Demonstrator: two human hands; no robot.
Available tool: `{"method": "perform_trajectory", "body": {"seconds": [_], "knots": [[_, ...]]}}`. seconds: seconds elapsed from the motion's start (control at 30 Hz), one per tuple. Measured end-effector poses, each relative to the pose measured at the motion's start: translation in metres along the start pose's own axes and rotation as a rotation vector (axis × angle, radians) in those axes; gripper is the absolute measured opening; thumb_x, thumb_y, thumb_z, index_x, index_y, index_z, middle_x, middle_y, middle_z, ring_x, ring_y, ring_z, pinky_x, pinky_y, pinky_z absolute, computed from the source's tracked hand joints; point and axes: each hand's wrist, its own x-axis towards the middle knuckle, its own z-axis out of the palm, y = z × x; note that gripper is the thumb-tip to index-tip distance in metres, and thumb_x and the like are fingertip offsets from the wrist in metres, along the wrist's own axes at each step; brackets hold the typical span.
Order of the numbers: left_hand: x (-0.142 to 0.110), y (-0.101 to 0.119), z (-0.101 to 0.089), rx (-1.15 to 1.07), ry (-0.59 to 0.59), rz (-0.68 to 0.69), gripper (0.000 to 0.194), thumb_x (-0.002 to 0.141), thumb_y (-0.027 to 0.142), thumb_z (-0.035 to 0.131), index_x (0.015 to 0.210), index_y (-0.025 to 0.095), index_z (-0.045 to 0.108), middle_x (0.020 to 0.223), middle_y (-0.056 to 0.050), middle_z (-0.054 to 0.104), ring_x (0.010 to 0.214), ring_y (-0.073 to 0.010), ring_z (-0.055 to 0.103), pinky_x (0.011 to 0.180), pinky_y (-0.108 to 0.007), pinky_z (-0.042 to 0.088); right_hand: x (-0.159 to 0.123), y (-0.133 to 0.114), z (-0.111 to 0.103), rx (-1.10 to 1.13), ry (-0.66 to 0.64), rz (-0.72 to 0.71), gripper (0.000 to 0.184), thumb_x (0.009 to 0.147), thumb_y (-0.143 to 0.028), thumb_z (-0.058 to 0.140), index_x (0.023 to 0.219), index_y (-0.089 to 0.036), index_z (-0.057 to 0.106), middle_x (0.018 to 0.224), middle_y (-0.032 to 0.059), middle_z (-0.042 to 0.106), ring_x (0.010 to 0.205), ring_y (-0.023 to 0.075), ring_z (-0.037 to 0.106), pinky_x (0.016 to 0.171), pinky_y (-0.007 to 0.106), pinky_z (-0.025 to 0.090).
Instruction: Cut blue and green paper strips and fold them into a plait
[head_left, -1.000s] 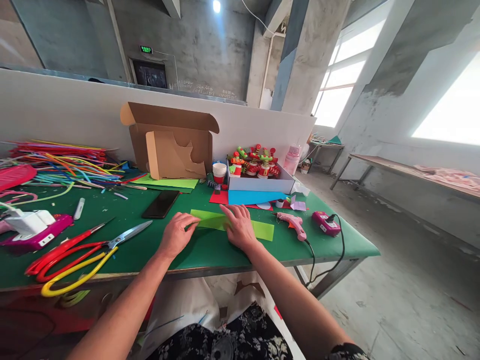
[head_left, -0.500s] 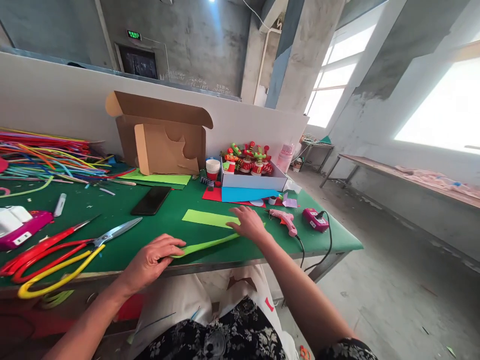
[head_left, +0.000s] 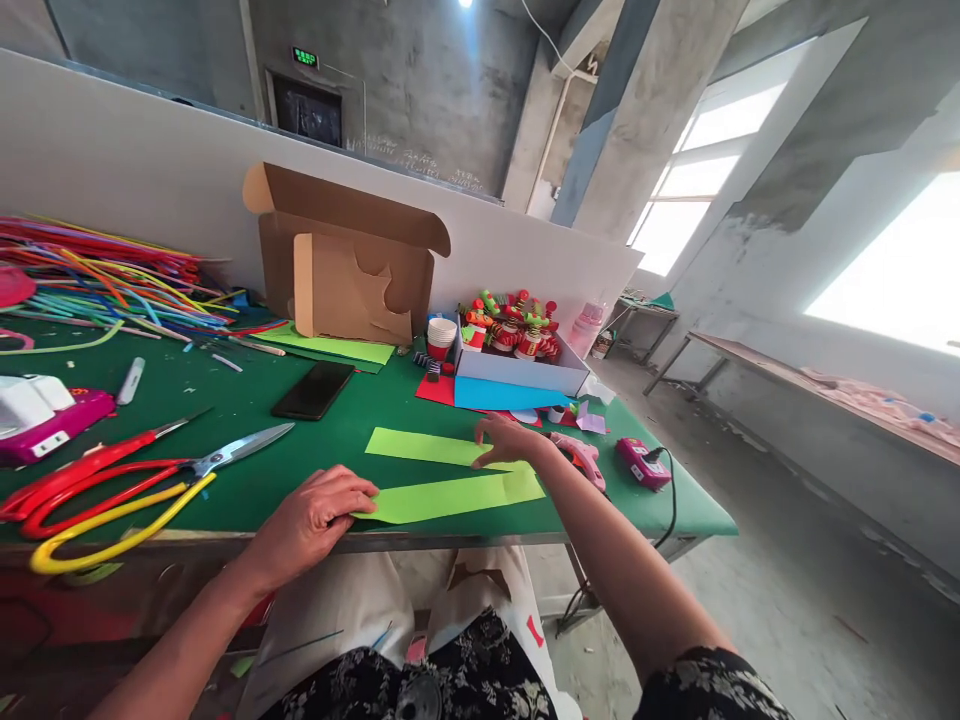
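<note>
Two light green paper strips lie near the table's front edge. My left hand (head_left: pixel 319 510) pinches the left end of the nearer strip (head_left: pixel 450 498), which now lies nearly flat with a slight crease toward its right end. Over the right part of the farther strip (head_left: pixel 420 445) is my right hand (head_left: pixel 508 440), thumb and fingers apart in a curve. I cannot tell whether its fingertips touch the paper. A pink glue gun (head_left: pixel 581 455) lies just right of that hand, partly hidden by my wrist.
Scissors (head_left: pixel 202 470) and a black phone (head_left: pixel 313 390) lie to the left. Colourful pipe cleaners (head_left: pixel 112 280), a cardboard box (head_left: pixel 352 290), paper cups (head_left: pixel 441 335) and a white box of red-green figures (head_left: pixel 525 375) stand behind. A magenta power socket (head_left: pixel 643 463) sits right.
My right hand has let go of the nearer strip's right end and shifted over the farther strip. The nearer strip has turned from edge-on to flat. The view has swung slightly left.
</note>
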Motion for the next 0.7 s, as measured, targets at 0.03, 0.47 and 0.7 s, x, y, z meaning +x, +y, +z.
{"method": "perform_trajectory", "body": {"seconds": [0.03, 0.47, 0.7], "knots": [[0.000, 0.001, -0.001, -0.002, 0.004, 0.000, 0.036, 0.081, 0.003, 0.044, 0.086, 0.027, 0.071, 0.098, 0.001, 0.077, 0.092, -0.0163, 0.067, 0.079, -0.029, 0.051, 0.002, 0.001, -0.001, 0.009, -0.013, -0.015, 0.039, 0.072, -0.039, 0.087, 0.101, -0.020, 0.070, 0.113, 0.0080, 0.067, 0.109, 0.0260, 0.063, 0.086, 0.034, 0.050], [-0.003, 0.006, -0.003, -0.006, -0.020, -0.065, 0.034, 0.087, 0.005, 0.043, 0.090, 0.027, 0.069, 0.103, 0.000, 0.076, 0.098, -0.0165, 0.065, 0.082, -0.028, 0.051, -0.002, -0.003, 0.003, -0.022, 0.025, -0.011, 0.038, 0.070, -0.033, 0.088, 0.100, -0.017, 0.070, 0.103, 0.0092, 0.067, 0.093, 0.0249, 0.066, 0.073, 0.031, 0.049], [-0.008, -0.005, -0.002, 0.029, -0.047, -0.009, 0.025, 0.092, 0.017, 0.049, 0.095, 0.030, 0.070, 0.106, -0.001, 0.076, 0.098, -0.0172, 0.066, 0.081, -0.027, 0.053, -0.005, -0.005, 0.000, -0.064, 0.019, -0.014, 0.019, 0.079, -0.031, 0.081, 0.092, -0.021, 0.071, 0.089, 0.0045, 0.072, 0.083, 0.0215, 0.067, 0.066, 0.027, 0.045]]}}
